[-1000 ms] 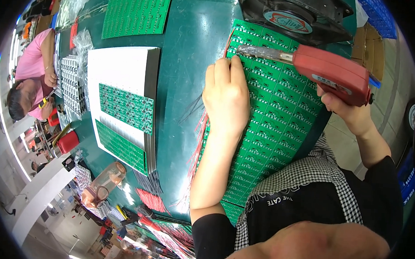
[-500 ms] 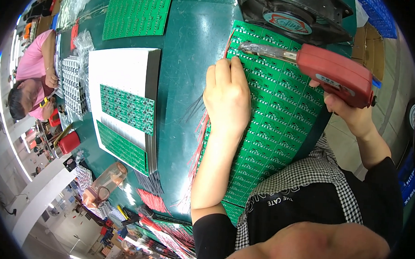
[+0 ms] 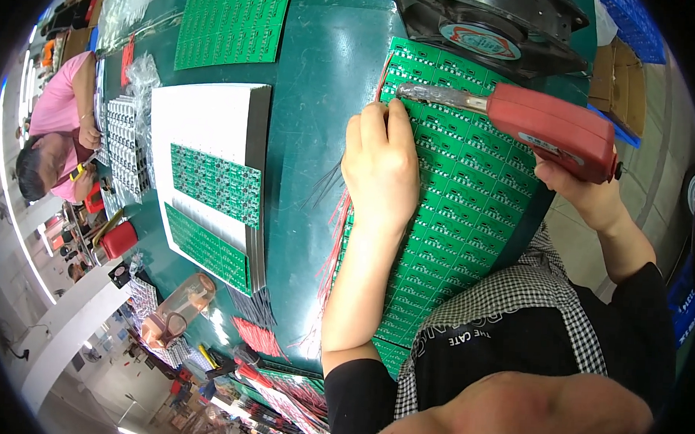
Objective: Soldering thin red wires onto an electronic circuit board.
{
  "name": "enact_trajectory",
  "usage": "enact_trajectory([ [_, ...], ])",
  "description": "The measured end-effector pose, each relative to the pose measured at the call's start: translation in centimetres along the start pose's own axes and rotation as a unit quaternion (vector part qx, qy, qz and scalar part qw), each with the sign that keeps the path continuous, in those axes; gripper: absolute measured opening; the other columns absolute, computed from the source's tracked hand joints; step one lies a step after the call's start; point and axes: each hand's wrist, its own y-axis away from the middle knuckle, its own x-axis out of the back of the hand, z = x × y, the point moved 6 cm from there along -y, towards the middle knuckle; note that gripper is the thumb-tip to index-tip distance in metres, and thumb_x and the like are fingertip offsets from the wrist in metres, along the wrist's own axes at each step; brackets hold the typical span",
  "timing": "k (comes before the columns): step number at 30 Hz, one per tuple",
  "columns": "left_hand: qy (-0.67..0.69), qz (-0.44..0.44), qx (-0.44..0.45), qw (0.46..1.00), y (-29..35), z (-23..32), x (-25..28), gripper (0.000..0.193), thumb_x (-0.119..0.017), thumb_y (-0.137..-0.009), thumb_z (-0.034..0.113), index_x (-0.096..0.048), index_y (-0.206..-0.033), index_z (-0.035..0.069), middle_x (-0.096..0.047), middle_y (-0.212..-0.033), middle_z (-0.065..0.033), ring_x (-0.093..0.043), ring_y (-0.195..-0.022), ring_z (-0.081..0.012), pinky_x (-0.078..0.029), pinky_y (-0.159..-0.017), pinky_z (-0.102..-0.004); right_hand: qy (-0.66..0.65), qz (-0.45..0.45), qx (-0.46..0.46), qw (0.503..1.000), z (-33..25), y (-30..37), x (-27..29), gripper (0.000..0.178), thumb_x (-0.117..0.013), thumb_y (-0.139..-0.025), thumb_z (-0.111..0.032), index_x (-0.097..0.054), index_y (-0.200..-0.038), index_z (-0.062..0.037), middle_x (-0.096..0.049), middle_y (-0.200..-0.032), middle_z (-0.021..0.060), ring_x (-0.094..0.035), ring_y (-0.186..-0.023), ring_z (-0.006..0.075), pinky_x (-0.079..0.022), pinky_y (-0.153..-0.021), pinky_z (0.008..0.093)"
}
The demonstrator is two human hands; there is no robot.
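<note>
Your right hand (image 3: 570, 180) grips soldering gun (image 3: 549, 121); left hand (image 3: 380, 172): hold unclear. Green panel (image 3: 461, 192): red wires (image 3: 337, 228) along left edge, rest unwired.

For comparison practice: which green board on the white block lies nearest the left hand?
The board higher in the picture, roughly level with the left hand; the other board lies lower, nearer the clear container.
</note>
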Motion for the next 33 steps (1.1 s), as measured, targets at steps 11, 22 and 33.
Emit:
enact_trajectory([
  [11,-0.03,-0.026,-0.026,0.999,0.2,0.2,-0.2,0.027,-0.054,-0.067,0.0,-0.056,-0.093,-0.003,-0.052,-0.084,-0.011,-0.052,-0.072,-0.0238,-0.047,-0.057,-0.0311,-0.008,-0.025,0.057,0.998,-0.4,0.0,-0.4,0.043,-0.063,-0.079,-0.018,-0.049,-0.117,-0.0021,-0.06,-0.101,0.0066,-0.045,-0.064,0.006,-0.039,-0.056,0.0195],
  [22,0.044,0.015,0.005,0.999,-1.6,0.3,0.5,0.017,-0.058,-0.071,-0.002,-0.062,-0.087,0.001,-0.056,-0.079,-0.0101,-0.056,-0.07,-0.0267,-0.046,-0.062,-0.0347,-0.008,0.003,0.031,0.999,0.2,0.2,-0.2,0.037,-0.06,-0.08,-0.012,-0.051,-0.115,-0.0029,-0.059,-0.099,0.0043,-0.045,-0.062,0.005,-0.039,-0.055,0.0187],
  [33,0.011,-0.02,-0.013,1.0,-1.5,0.2,-0.8,0.022,-0.054,-0.07,-0.001,-0.057,-0.092,-0.003,-0.052,-0.086,-0.0113,-0.054,-0.079,-0.0253,-0.048,-0.063,-0.0321,-0.017,0.016,0.031,0.999,0.0,-0.1,-0.2,0.032,-0.068,-0.076,-0.013,-0.056,-0.104,-0.0035,-0.06,-0.088,0.0017,-0.052,-0.073,0.0073,-0.043,-0.065,0.0211],
])
